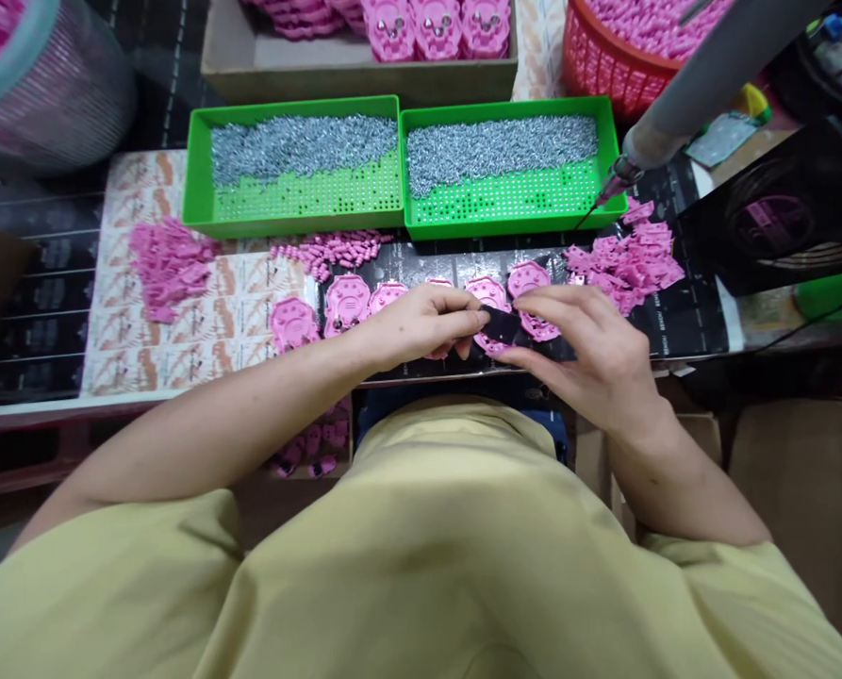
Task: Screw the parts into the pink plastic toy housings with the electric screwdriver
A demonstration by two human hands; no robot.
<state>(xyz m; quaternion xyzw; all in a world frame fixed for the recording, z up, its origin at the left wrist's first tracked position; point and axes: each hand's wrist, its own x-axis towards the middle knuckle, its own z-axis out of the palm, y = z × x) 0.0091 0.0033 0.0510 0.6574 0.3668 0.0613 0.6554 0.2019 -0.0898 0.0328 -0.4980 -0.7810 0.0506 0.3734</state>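
Observation:
My left hand (424, 325) and my right hand (580, 349) meet over the table's front edge. Both pinch a small flat black piece (502, 323) between their fingertips. Under and behind the hands lies a row of pink paw-shaped plastic shells (348, 300), several of them, on a black mat. A shell (532, 281) sits just beyond my right fingers. My forearms reach in from below, over a yellow shirt.
Two green trays (201, 170) (608, 151) of small metal screws stand behind the shells. Piles of small pink parts (170, 264) (633, 259) lie left and right. A hanging grey electric screwdriver (682, 99) points down at the right. A cardboard box (286, 61) and an orange basket (604, 66) hold more pink parts.

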